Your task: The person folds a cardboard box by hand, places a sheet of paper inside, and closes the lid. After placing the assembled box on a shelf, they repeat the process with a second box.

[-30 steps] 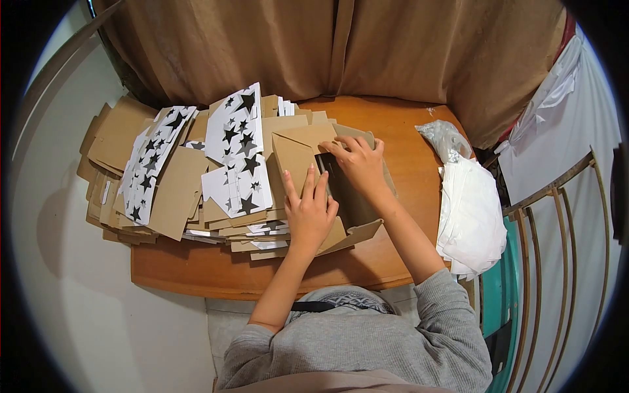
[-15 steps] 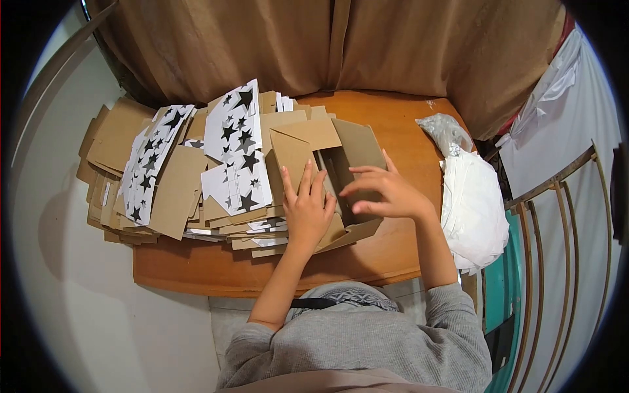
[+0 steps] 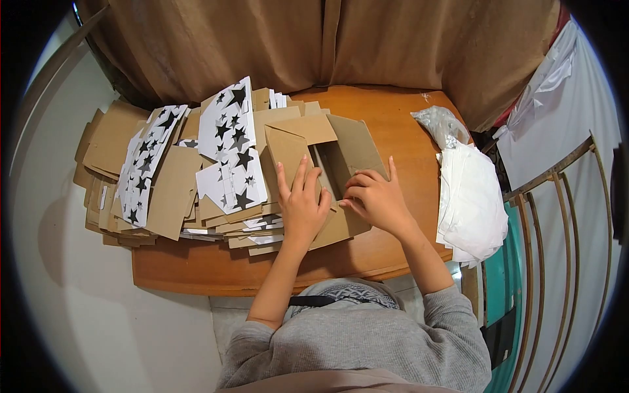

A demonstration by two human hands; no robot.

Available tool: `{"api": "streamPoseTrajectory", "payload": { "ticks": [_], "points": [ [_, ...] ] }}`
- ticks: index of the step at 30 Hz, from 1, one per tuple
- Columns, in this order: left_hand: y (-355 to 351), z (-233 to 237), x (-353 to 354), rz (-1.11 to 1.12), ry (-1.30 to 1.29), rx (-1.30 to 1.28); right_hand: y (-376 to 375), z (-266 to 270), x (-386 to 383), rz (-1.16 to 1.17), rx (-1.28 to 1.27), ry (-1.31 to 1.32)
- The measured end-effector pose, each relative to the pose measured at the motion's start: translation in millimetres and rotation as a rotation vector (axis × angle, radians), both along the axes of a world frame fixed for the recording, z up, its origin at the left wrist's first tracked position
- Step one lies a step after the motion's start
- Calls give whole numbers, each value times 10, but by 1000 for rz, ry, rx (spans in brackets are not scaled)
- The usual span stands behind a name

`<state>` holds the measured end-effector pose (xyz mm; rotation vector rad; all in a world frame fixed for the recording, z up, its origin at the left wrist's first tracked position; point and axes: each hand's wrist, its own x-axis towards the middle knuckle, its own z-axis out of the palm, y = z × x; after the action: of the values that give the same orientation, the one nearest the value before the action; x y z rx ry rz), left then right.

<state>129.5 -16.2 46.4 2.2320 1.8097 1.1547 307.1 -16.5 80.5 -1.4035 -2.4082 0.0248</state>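
Note:
A brown cardboard box stands partly folded on the table, its inside facing up and its flaps spread outward. My left hand lies along the box's left side with fingers stretched and apart. At the near right corner of the opening, my right hand has its thumb and curled fingers on the cardboard edge, one finger pointing up. Left of the box, a white cardboard piece with black and grey stars rests on a stack of flat cardboard pieces.
Another star-printed piece lies farther left on the stack. A clear plastic bag and a pile of white sheets sit at the right edge of the wooden table. A brown curtain hangs behind.
My right hand has come down and left from above the opening onto the near corner, its fingers curling. The near flap sits differently. My left hand stays on the box's left side.

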Motion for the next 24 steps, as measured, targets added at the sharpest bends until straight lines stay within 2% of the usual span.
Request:
{"api": "streamPoseTrajectory", "payload": {
  "ticks": [6, 12, 16, 18, 19, 21, 24],
  "points": [
    [-6, -19, 4, -15, -11, 27, -30, -59, -230, -139, 138, -62],
    [-48, -12, 9, -21, 21, 20, -8, -142, -378, -107, 261, -67],
    [-8, -80, -2, -18, 1, 33, -51, -42, -367, -94, 94, 1],
    [20, -79, 5, -10, 18, 43, -38, 55, -345, -46, 149, 281],
    [17, -40, 9, -6, -18, 37, -46, 122, -325, -48, 151, 279],
    [8, 3, 14, -7, -56, 30, -68, 231, -272, -15, 4, 597],
    [16, 22, -6, -6, -70, 34, -49, 175, -261, -3, 47, 650]
  ]
}}
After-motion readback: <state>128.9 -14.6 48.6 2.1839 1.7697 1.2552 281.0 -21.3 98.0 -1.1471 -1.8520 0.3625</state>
